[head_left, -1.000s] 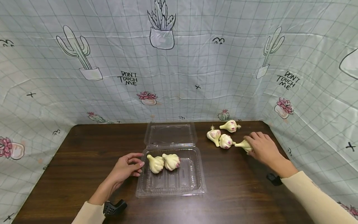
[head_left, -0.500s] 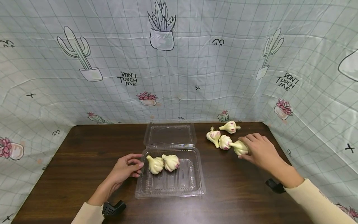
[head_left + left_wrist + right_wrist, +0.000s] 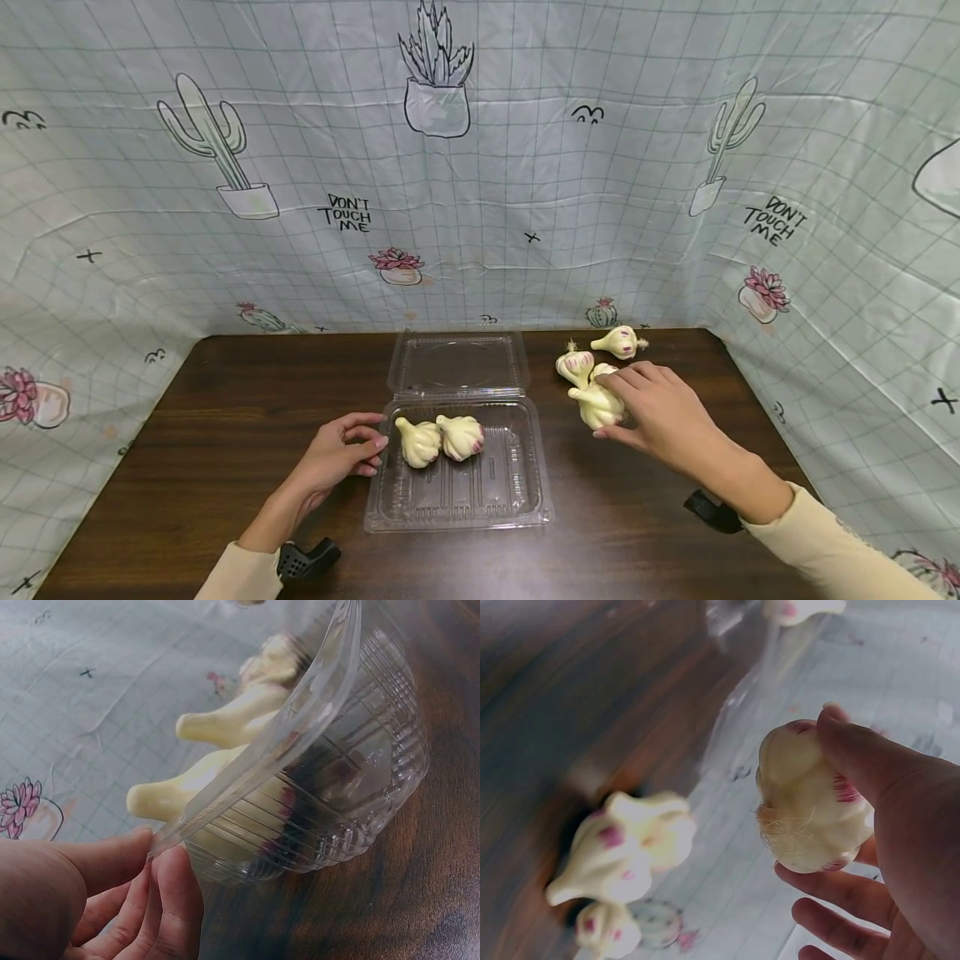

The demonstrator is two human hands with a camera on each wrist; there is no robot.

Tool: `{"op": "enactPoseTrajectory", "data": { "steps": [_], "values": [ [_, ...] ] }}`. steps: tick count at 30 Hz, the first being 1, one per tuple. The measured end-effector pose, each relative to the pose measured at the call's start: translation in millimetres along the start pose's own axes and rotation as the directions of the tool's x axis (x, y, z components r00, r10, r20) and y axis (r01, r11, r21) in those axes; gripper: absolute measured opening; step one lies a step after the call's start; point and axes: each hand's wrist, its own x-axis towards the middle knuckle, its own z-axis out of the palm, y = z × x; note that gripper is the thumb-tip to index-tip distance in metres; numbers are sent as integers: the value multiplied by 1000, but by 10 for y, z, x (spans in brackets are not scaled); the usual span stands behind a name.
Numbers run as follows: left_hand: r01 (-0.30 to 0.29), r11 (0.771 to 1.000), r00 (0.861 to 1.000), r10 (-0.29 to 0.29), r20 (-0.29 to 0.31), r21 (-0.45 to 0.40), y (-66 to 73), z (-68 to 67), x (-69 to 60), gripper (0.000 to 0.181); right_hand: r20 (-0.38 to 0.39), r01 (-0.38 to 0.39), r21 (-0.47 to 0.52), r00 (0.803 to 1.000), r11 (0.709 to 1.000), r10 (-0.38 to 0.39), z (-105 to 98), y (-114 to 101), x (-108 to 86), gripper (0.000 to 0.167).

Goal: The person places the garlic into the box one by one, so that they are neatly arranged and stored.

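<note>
My right hand (image 3: 663,412) grips a garlic bulb (image 3: 597,406) between thumb and fingers; its root end faces the camera in the right wrist view, where the garlic bulb (image 3: 810,799) looks lifted off the table. With thumb and fingertips, my left hand (image 3: 112,900) pinches the left rim of a clear plastic clamshell box (image 3: 300,735). In the head view the box (image 3: 487,500) lies with its lid (image 3: 457,362) folded back. Two garlic bulbs, one on the left (image 3: 420,443) and one on the right (image 3: 461,437), sit side by side in its back left part.
Behind the held bulb lie three more on the dark wooden table (image 3: 247,408): one with roots up (image 3: 574,365), one at the back (image 3: 621,342) and one partly hidden (image 3: 603,370). A patterned cloth (image 3: 480,183) stands around the table's back and sides.
My right hand has brought the held garlic bulb leftward, from the table's right side to in front of the loose bulbs. The left hand stays at the box rim.
</note>
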Motion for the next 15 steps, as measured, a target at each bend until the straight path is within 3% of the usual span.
{"op": "enactPoseTrajectory", "data": {
  "steps": [10, 15],
  "values": [
    [-3, 1000, 1000, 3, 5, -6, 0, -12, 6, 49, 41, 57, 56, 997, 997, -60, 70, -369, 250, 70],
    [-15, 1000, 1000, 15, 13, -15, -25, -18, 15, 51, 61, 130, 80, 989, 988, -135, 155, -575, 388, 67]
  ]
}}
